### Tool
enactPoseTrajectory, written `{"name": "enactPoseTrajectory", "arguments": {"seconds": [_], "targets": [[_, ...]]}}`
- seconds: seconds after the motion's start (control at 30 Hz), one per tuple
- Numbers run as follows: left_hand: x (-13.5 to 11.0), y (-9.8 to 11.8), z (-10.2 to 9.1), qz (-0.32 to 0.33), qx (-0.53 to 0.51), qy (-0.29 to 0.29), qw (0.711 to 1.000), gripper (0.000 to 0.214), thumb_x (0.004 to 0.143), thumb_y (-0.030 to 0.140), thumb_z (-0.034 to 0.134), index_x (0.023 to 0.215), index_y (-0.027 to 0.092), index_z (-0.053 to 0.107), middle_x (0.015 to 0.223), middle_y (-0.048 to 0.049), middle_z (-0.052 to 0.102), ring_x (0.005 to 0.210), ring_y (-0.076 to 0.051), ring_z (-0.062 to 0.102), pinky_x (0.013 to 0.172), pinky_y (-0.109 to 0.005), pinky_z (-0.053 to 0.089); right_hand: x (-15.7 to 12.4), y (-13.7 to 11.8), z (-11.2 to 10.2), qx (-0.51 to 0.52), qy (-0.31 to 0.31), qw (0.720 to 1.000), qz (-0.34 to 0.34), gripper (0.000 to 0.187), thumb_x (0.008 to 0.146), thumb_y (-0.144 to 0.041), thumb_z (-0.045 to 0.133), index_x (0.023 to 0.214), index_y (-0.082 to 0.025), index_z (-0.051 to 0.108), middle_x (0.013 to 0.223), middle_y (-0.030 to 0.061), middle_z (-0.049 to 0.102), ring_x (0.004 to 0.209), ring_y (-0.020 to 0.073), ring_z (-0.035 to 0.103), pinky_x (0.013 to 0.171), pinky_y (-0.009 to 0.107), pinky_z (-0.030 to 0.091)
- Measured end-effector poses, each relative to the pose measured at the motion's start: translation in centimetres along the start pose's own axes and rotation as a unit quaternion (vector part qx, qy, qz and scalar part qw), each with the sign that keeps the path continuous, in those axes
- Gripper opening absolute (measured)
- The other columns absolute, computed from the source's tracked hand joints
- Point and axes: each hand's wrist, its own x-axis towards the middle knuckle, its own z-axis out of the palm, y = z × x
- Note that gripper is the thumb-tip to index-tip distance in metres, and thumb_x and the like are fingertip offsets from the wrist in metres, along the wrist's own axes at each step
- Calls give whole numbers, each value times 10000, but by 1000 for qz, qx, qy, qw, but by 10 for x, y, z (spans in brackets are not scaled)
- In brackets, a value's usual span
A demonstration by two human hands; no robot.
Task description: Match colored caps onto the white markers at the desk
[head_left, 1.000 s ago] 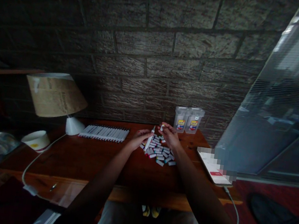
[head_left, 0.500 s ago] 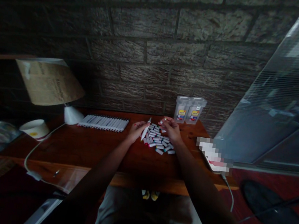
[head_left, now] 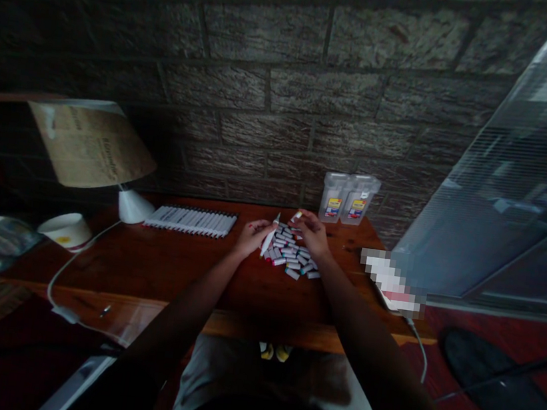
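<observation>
Evidently midway, the left hand [head_left: 252, 237] grips a slim white marker pen [head_left: 269, 238], the right hand [head_left: 314, 236] pinches a small white cap [head_left: 296, 217] just above the loose pile of colour-ended caps [head_left: 292, 262], and a neat row of white markers [head_left: 191, 220] already lies further left on the reddish wooden desk [head_left: 168, 272].

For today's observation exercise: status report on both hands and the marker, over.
Left hand gripping white marker. Right hand pinching a cap above cap pile. Nothing between them.
</observation>
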Motion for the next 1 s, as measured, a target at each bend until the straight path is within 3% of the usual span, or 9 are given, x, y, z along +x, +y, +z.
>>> {"name": "enactPoseTrajectory", "arguments": {"seconds": [0.57, 1.0], "targets": [[-2, -1, 2, 45, 26, -18, 998, 283, 646, 384, 837, 794, 166, 735, 698, -19, 705, 599, -143, 603, 576, -248, 446, -3, -7, 3, 47, -13, 998, 29, 521, 636, -498, 849, 1046, -266, 626, 976, 17, 749, 894, 204, 741, 675, 263, 582], [-3, -3, 1, 68, 53, -33, 996, 351, 648, 434, 831, 829, 159, 711, 677, -19, 699, 570, -133, 601, 541, -235, 428, -9, -10, 7, -6, -45, 997, 56, 481, 658, -453, 814, 1087, -262, 714, 925, 3, 751, 687, 146, 679, 502, 211, 461]]}}
